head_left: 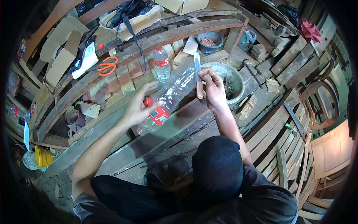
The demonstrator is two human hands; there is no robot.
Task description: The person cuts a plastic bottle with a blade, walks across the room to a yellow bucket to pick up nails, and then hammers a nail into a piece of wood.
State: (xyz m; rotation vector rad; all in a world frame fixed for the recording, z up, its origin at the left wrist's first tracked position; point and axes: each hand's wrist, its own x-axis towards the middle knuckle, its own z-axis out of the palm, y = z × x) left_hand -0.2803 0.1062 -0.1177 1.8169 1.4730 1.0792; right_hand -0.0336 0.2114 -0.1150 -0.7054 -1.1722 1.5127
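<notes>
My left hand (138, 108) is around the labelled part of a large clear plastic bottle (179, 86), its thumb across the red label and its other fingers spread and slightly blurred. The bottle lies tilted, its far end up toward my right hand (213, 85). That hand is closed on a small knife (200, 89) with a wooden handle, its blade pointing away from me beside the bottle's far end. A second, smaller bottle (162, 69) with a red cap and label stands upright just beyond. Orange-handled scissors (107, 66) are farther left.
A grey bucket (238, 84) with scraps stands right of my right hand, and a dark basin (209, 42) behind it. A hammer (253, 72) lies at the right. Curved wooden beams (156, 42) cross the far side. Cardboard boxes (63, 56) and a yellow container (43, 156) are leftward.
</notes>
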